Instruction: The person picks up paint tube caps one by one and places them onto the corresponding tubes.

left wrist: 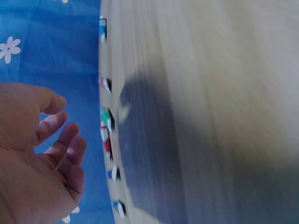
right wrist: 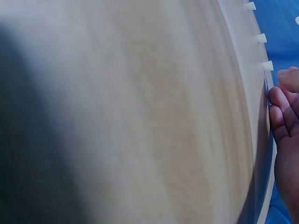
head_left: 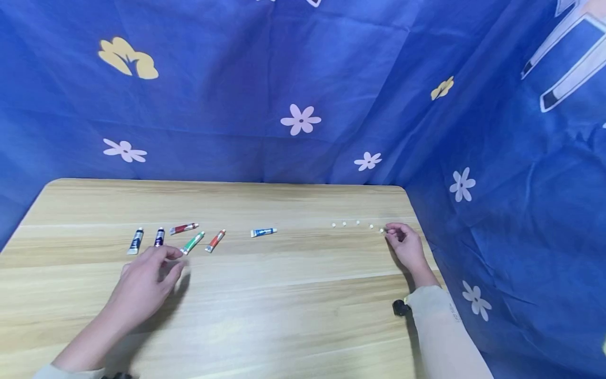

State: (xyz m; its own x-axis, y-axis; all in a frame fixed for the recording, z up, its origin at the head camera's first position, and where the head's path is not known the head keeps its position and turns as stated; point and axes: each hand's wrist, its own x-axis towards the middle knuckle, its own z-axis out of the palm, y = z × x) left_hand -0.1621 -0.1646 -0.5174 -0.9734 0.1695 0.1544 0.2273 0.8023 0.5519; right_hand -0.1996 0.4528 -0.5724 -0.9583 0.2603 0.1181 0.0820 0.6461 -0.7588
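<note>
My left hand hovers over the table just in front of a row of small paint tubes, its fingers loosely bent and nothing between them. Its fingertips are closest to a green paint tube and a dark purple one. In the left wrist view that hand has its thumb and fingers apart. Far to the right, my right hand is low at the table, fingertips beside the end white cap of a short row. The right wrist view shows the fingers bent, with no object visible between them.
A dark blue tube, a dark red tube, an orange tube and a blue tube lie on the wooden table. More small white caps stand at right. A blue patterned cloth hangs behind and right.
</note>
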